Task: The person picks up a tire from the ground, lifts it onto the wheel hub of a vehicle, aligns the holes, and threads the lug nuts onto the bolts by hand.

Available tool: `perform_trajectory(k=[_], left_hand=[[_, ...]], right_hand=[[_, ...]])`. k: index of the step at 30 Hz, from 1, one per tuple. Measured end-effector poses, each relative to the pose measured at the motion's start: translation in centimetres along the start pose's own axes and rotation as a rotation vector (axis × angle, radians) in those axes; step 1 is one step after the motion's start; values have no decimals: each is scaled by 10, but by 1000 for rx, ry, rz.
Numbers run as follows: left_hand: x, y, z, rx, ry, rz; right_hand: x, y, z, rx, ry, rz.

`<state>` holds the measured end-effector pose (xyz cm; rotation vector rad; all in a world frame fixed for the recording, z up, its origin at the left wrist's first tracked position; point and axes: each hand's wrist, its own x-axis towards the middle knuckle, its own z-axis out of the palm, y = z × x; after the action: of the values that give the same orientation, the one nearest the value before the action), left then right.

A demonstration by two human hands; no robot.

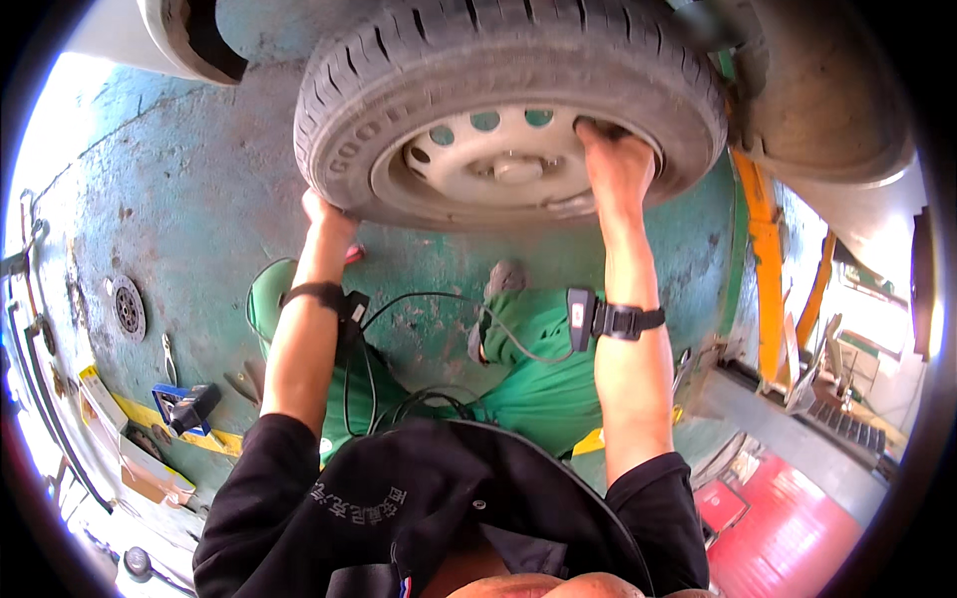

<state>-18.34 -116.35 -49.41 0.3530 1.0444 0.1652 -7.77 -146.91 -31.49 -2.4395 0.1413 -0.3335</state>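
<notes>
A car wheel (469,204) with a black tyre and a pale steel rim is in front of me, above the green floor and between pale body panels. My left hand (327,212) supports the tyre at its lower left edge, its fingers mostly hidden behind the rubber. Inside the rim on the right, my right hand (620,164) grips the steel, with its fingertips out of sight at the rim's openings. Straps with small black boxes and a cable are on both my forearms.
A grooved metal disc (129,305) and pliers (169,359) lie on the floor at left. Near them are a blue tray (187,411) with a black tool and an open carton (150,468). Orange posts (761,269) and a red box (720,505) stand at right.
</notes>
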Motion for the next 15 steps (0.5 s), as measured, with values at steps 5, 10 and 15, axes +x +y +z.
perform_trajectory(k=[5,10,15], left_hand=[[52,-20,-50,52,-345,-181],[16,-30,-35,157,-123,-341],[9,-29,-32,195,-132,-269]], right_hand=[[-2,3,3,-4,13,22],[-1,4,8,-56,70,-36],[-6,-23,-5,-190,-85,68]])
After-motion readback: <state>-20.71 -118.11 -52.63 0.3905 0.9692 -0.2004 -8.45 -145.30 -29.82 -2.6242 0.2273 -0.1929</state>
